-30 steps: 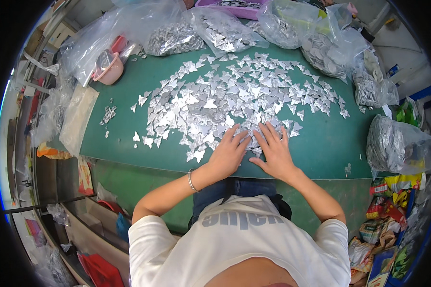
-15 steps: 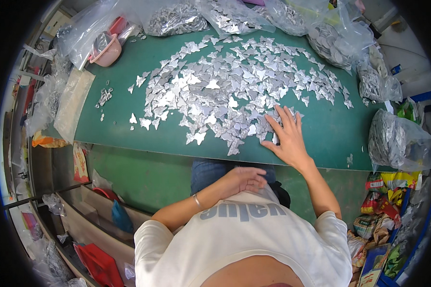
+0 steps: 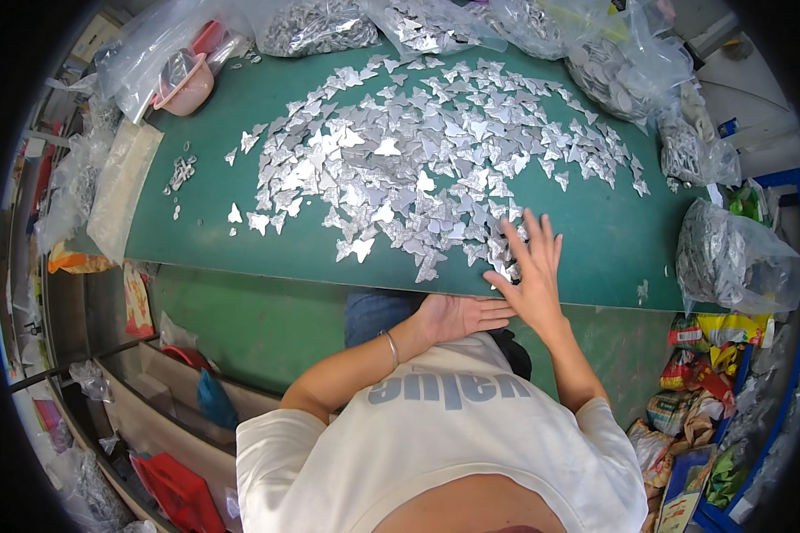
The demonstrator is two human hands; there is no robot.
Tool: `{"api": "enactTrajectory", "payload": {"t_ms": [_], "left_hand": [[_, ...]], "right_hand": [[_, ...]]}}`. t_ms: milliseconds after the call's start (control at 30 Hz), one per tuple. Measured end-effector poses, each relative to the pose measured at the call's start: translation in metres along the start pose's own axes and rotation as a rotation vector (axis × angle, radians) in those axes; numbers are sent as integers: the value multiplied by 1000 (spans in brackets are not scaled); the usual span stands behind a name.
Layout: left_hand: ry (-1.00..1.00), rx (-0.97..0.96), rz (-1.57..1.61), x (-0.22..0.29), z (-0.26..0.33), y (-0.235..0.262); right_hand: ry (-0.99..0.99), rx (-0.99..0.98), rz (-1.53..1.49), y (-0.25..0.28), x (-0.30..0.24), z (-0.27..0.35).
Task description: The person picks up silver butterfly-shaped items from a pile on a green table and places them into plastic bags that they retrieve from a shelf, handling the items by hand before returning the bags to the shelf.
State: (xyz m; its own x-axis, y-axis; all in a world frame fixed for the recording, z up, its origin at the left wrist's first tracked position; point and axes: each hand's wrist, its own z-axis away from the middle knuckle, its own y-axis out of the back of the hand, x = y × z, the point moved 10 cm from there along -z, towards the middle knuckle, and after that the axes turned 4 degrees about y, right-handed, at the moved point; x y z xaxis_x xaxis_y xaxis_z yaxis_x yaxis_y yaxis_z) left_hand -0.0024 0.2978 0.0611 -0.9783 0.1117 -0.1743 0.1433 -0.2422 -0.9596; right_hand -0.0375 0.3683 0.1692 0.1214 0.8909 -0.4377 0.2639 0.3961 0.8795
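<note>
Many flat silver butterfly-shaped metal pieces (image 3: 387,164) lie in a wide heap across the green table (image 3: 596,258). My right hand (image 3: 533,271) rests with fingers spread at the heap's near right edge, over a few pieces close to the table's front edge. Some of those pieces show between its thumb and fingers. Palm up and fingers stretched out, my left hand (image 3: 462,318) lies just below that edge and holds nothing I can see. A bracelet (image 3: 390,349) circles my left wrist.
Clear bags of metal parts (image 3: 320,27) line the back, and another bag (image 3: 724,258) stands at the right end. A pink basket (image 3: 185,87) sits at the back left near small rings (image 3: 181,173). Open drawers (image 3: 178,400) are at lower left, a red container (image 3: 187,493) among them.
My right hand has drawn toward the table's front edge, bringing a few pieces nearer. My left hand has risen to just under that edge and turned palm up with its fingers straightened.
</note>
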Motion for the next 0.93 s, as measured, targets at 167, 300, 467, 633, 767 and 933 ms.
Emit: {"api": "enactTrajectory", "payload": {"t_ms": [167, 300, 467, 633, 767, 933], "left_hand": [[20, -224, 37, -3, -1, 1], [-34, -63, 181, 0, 0, 1], [-76, 33, 269, 0, 2, 18], [53, -44, 130, -9, 3, -7], [42, 62, 35, -10, 3, 5], [32, 313, -75, -11, 8, 58]], "right_hand": [[56, 3, -24, -6, -16, 11], [71, 6, -54, -10, -29, 23], [119, 66, -56, -19, -46, 41], [228, 138, -123, -25, -57, 57], [347, 138, -227, -26, -60, 67], [399, 170, -364, -27, -55, 77]]}}
